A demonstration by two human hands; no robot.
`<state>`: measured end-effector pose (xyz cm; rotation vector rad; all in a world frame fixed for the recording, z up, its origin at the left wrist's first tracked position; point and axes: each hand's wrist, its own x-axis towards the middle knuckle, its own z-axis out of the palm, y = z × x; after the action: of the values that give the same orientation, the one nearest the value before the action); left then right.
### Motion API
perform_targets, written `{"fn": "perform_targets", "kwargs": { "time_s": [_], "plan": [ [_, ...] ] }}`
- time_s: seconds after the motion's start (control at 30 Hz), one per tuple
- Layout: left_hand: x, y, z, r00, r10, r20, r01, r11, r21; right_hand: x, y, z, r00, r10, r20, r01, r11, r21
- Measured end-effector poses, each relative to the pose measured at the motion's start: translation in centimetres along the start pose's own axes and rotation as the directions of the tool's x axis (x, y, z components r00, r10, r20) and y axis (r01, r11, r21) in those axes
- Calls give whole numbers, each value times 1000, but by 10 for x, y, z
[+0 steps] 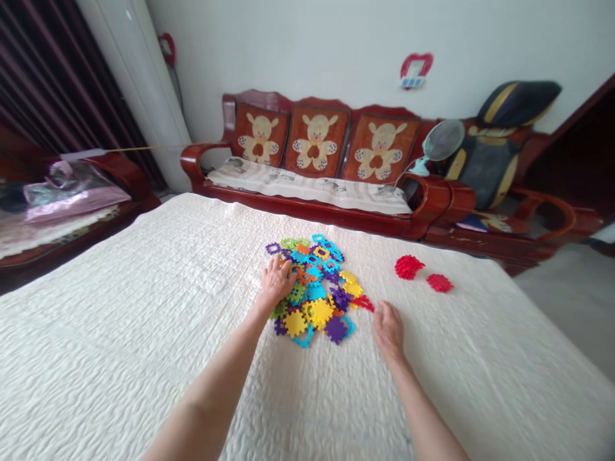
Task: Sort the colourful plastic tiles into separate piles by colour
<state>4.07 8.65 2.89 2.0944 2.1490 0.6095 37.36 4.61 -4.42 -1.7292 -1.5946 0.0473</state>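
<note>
A heap of colourful interlocking foam pieces (314,285), in yellow, blue, purple, orange and green, lies on the cream quilted surface (144,320). My left hand (276,282) rests flat on the heap's left side, fingers stretched out over the pieces. My right hand (387,330) lies on the quilt just right of the heap, fingers curled slightly, closest to a red piece (364,302) at the heap's edge. Whether it holds anything I cannot see. Two small groups of red pieces lie apart to the right, one nearer the heap (408,266) and one further right (439,282).
A red wooden sofa (312,192) with bear cushions stands behind the quilt. A round hand fan (442,142) and a dark seat pad (500,147) sit at the right. A side table with plastic bags (67,192) stands at the left.
</note>
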Motion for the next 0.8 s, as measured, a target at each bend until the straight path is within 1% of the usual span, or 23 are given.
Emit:
{"fn": "perform_targets", "kwargs": {
  "time_s": [0.13,0.23,0.3,0.37,0.4,0.43,0.5,0.57,0.6,0.67,0.73,0.8],
  "plan": [
    [-19,11,-3,996,86,29,-85,996,-14,-14,-13,-2,1000,-2,-21,0,993,-120],
    [-30,24,-1,975,214,64,-212,976,-45,-16,-23,-4,1000,17,-6,-17,985,-172],
    [-32,32,2,950,304,73,-299,952,-69,-16,-27,-5,1000,22,-4,-22,982,-185],
    [-25,37,1,935,352,38,-346,932,-112,-17,-29,-6,1000,19,-10,-20,980,-197],
    [-19,37,0,939,343,0,-340,931,-135,-17,-30,-5,1000,15,-13,-17,979,-205],
    [-11,36,-2,950,308,-40,-311,938,-155,-17,-30,-5,1000,11,-18,-14,977,-213],
    [9,32,-6,981,173,-82,-185,968,-169,-18,-31,-5,1000,0,-30,-7,974,-226],
    [29,30,-8,999,24,-49,-31,990,-137,-19,-31,-4,999,-11,-39,1,972,-233],
    [36,31,-6,1000,-20,-22,17,993,-120,-19,-31,-4,999,-13,-40,3,972,-235],
    [42,38,1,999,-37,36,40,994,-103,-19,-30,-4,999,-11,-35,2,972,-235],
    [39,50,12,997,10,83,-1,994,-108,-19,-30,-4,1000,-5,-30,-2,973,-229],
    [30,62,23,992,51,115,-38,993,-109,-18,-30,-4,1000,-1,-29,-5,976,-219]
  ]
}}
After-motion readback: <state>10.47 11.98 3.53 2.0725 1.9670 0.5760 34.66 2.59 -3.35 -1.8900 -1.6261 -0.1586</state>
